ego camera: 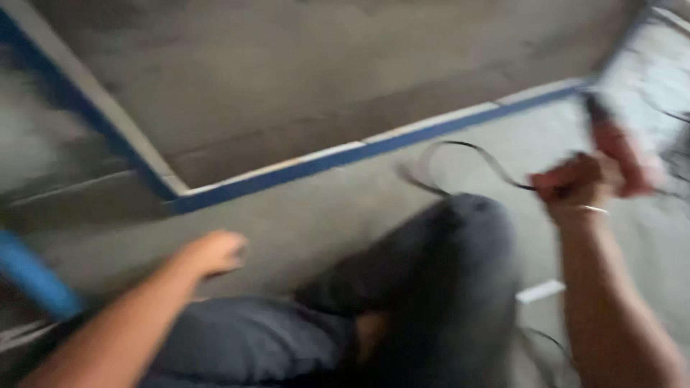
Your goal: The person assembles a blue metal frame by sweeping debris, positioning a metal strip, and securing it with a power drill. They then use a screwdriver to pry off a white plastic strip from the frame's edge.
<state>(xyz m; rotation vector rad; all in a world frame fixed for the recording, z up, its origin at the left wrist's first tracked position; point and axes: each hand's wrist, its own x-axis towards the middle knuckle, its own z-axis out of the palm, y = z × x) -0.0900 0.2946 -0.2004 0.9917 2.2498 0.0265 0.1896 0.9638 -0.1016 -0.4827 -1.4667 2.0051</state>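
Note:
The picture is blurred by motion. My right hand (582, 183) is raised at the right, closed around a red-handled tool (622, 154) whose dark tip points up. A thin dark wire or strap (467, 154) loops out to the left of that hand, and I cannot tell if the hand also grips it. My left hand (215, 251) hovers low at the left above the concrete floor (302, 215), fingers curled, with nothing seen in it. My bent knee in dark grey trousers (445, 287) fills the lower middle.
Blue and white painted lines (374, 147) run across the grey concrete floor and meet at a corner on the left. A blue bar (32, 276) crosses the lower left. A small white strip (539, 291) lies by my knee. More thin wire (546, 341) trails at the bottom right.

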